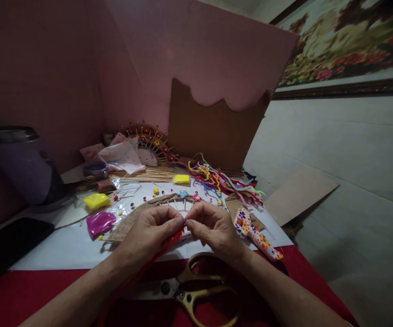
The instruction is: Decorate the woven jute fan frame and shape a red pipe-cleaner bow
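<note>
My left hand [155,225] and my right hand [215,229] meet fingertip to fingertip, both in a pinch. Red yarn [173,240] trails from the left fingertips down toward my lap. A tiny dark purple bit shows where the fingertips join; what the right fingers grip is too small to make out. Behind the hands lies a fan-shaped piece wrapped in brown cord [138,213], with thin sticks and small clay flowers along its curve. Below the hands, gold-handled scissors [196,295] rest on the red cloth [39,295].
A tangle of coloured yarn [220,181] lies at the back right, near a flower-patterned glue gun [257,234]. Yellow [97,200] and magenta [101,225] clay packets sit left. A purple tumbler [22,168] stands far left. Cut cardboard [213,127] leans against the pink panel.
</note>
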Demonstrator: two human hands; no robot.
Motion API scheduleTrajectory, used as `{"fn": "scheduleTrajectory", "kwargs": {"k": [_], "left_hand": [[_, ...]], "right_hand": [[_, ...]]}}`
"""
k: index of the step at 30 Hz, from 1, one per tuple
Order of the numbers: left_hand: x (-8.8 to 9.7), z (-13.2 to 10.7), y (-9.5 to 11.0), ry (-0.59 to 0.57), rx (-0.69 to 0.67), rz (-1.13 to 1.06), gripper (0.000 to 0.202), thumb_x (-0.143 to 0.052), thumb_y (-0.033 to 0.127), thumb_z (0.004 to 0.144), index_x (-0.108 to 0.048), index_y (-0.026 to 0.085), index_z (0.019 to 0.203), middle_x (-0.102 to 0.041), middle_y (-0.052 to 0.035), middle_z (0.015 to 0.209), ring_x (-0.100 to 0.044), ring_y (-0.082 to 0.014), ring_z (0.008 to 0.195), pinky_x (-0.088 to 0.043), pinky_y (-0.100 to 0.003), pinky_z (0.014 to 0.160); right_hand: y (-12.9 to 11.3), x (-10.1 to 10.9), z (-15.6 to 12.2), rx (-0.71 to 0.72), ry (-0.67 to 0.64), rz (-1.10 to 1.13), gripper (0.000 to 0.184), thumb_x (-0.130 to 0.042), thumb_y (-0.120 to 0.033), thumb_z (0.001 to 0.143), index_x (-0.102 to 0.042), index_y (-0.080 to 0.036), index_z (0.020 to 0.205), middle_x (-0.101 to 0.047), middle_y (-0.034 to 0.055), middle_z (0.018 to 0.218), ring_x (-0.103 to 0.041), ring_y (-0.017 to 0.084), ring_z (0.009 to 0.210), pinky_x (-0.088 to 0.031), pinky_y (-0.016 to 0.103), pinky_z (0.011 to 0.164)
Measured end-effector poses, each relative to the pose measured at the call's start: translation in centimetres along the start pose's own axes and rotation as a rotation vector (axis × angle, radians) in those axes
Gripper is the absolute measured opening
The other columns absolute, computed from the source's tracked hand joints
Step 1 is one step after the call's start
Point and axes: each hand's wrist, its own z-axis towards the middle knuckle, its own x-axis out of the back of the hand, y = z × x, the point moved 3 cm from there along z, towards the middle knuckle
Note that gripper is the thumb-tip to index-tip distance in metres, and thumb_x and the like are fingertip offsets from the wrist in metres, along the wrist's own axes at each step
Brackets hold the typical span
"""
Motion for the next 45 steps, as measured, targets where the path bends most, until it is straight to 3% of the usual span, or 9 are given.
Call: {"fn": "scheduleTrajectory", "kwargs": {"k": [6, 11, 18, 21, 27, 31, 36, 39, 45], "left_hand": [[-0.3, -0.3, 0.3, -0.011, -0.054, 0.042, 0.025, -0.065, 0.037, 0.075, -0.063, 0.013, 0.068, -0.053, 0.0014, 0.058, -0.039, -0.0077, 0.051, -0.030, -0.019, 0.047], [0.3, -0.1, 0.4, 0.068, -0.082, -0.040, 0.024, -0.063, 0.036, 0.077, -0.058, 0.015, 0.069, -0.052, 0.0027, 0.056, -0.041, -0.0074, 0.050, -0.033, -0.019, 0.047], [2.1, 0.5, 1.6, 0.185, -0.144, -0.329, 0.022, -0.066, 0.027, 0.073, -0.051, 0.015, 0.062, -0.047, 0.0042, 0.054, -0.039, -0.0061, 0.048, -0.032, -0.018, 0.045], [2.3, 0.4, 1.7, 0.196, -0.146, -0.338, 0.023, -0.067, 0.027, 0.072, -0.051, 0.015, 0.062, -0.047, 0.0041, 0.054, -0.039, -0.0057, 0.047, -0.031, -0.017, 0.044], [2.5, 0.5, 1.3, 0.205, -0.146, -0.311, 0.024, -0.066, 0.028, 0.074, -0.051, 0.015, 0.062, -0.046, 0.0045, 0.051, -0.039, -0.0058, 0.045, -0.032, -0.017, 0.043], [2.3, 0.5, 1.2, 0.205, -0.190, -0.217, 0.021, -0.065, 0.030, 0.076, -0.056, 0.015, 0.065, -0.049, 0.0040, 0.052, -0.038, -0.0053, 0.044, -0.031, -0.017, 0.042], [1.2, -0.3, 1.5, 0.198, -0.254, -0.004, 0.016, -0.064, 0.029, 0.077, -0.064, 0.014, 0.070, -0.056, 0.0013, 0.056, -0.044, -0.0072, 0.048, -0.036, -0.019, 0.046], [0.5, -0.8, 1.5, 0.182, -0.276, 0.084, 0.013, -0.063, 0.027, 0.077, -0.068, 0.015, 0.073, -0.059, -0.0007, 0.062, -0.047, -0.0091, 0.052, -0.038, -0.020, 0.047], [0.1, -0.7, 1.4, 0.215, -0.303, 0.107, 0.007, -0.070, 0.022, 0.069, -0.073, 0.017, 0.072, -0.060, -0.0014, 0.067, -0.051, -0.0102, 0.056, -0.041, -0.020, 0.049]], "right_hand": [[1.3, -0.4, 0.1, -0.169, -0.034, 0.199, 0.025, -0.065, -0.038, 0.076, -0.052, -0.017, 0.077, -0.053, -0.0060, 0.052, -0.046, 0.005, 0.039, -0.037, 0.015, 0.035], [0.1, 0.0, -0.2, -0.060, -0.020, 0.122, 0.023, -0.062, -0.036, 0.079, -0.054, -0.016, 0.073, -0.054, -0.0034, 0.058, -0.049, 0.007, 0.045, -0.040, 0.018, 0.041], [-2.3, -3.0, -1.9, 0.303, -0.609, -0.238, 0.013, -0.056, -0.016, 0.080, -0.068, -0.021, 0.081, -0.070, 0.0017, 0.072, -0.062, 0.013, 0.068, -0.049, 0.031, 0.077], [-2.6, -4.2, -2.9, 0.400, -0.694, -0.341, 0.027, -0.050, -0.008, 0.074, -0.068, -0.023, 0.089, -0.072, -0.0006, 0.072, -0.063, 0.012, 0.066, -0.050, 0.030, 0.077], [-2.8, -3.4, -3.6, 0.160, -0.862, -0.168, 0.015, -0.056, -0.022, 0.084, -0.071, -0.020, 0.086, -0.068, 0.0002, 0.065, -0.060, 0.010, 0.062, -0.050, 0.020, 0.062], [-1.7, -2.0, -1.9, -0.062, -0.474, 0.048, 0.017, -0.067, -0.032, 0.077, -0.067, -0.016, 0.070, -0.064, 0.0016, 0.066, -0.058, 0.012, 0.061, -0.048, 0.024, 0.058], [0.3, -1.2, -0.9, -0.113, 0.058, 0.024, 0.025, -0.062, -0.038, 0.081, -0.059, -0.016, 0.071, -0.056, -0.0014, 0.062, -0.047, 0.007, 0.053, -0.039, 0.019, 0.049], [0.8, -1.4, -0.8, -0.116, 0.090, 0.098, 0.025, -0.065, -0.040, 0.079, -0.058, -0.017, 0.085, -0.055, -0.0028, 0.067, -0.040, 0.004, 0.046, -0.033, 0.017, 0.041], [0.7, -1.9, -0.7, -0.231, 0.123, 0.321, 0.028, -0.070, -0.039, 0.073, -0.053, -0.016, 0.075, -0.059, -0.0035, 0.059, -0.037, 0.002, 0.037, -0.026, 0.015, 0.034]]}}
